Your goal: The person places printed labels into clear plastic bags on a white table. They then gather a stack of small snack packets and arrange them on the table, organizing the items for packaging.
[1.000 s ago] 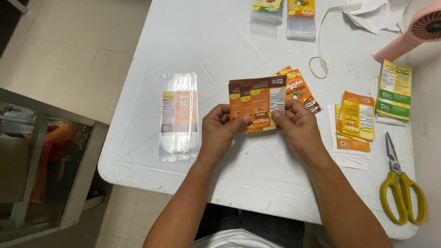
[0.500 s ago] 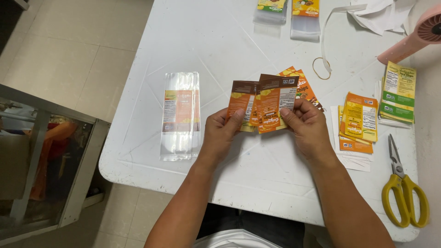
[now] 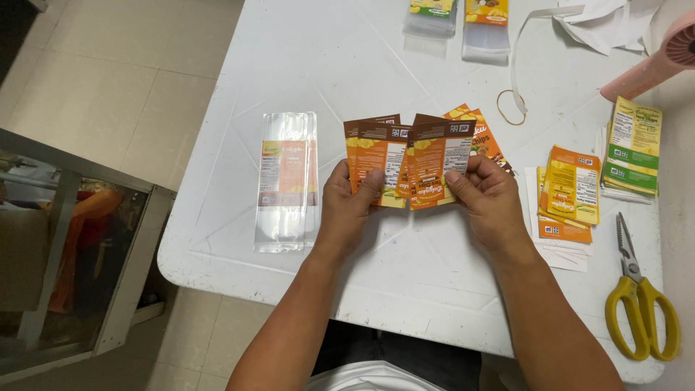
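My left hand [image 3: 349, 210] and my right hand [image 3: 486, 201] hold a fanned bunch of orange-and-brown printed labels [image 3: 416, 161] over a white table [image 3: 318, 65]. The left thumb presses on the leftmost label, the right thumb on the label at the middle of the fan. More orange labels stick out behind the fan at its upper right. A stack of clear plastic bags with an orange label [image 3: 287, 181] lies flat just left of my left hand.
Loose orange labels [image 3: 569, 194] and green-yellow labels [image 3: 634, 145] lie to the right. Yellow-handled scissors [image 3: 640, 304] rest near the right front edge. A rubber band [image 3: 511, 106], two labelled clear bags [image 3: 457, 18], crumpled paper and a pink device [image 3: 660, 58] sit farther back.
The labels were in one tight bunch a second ago; now they are spread apart into a fan, with my hands farther apart.
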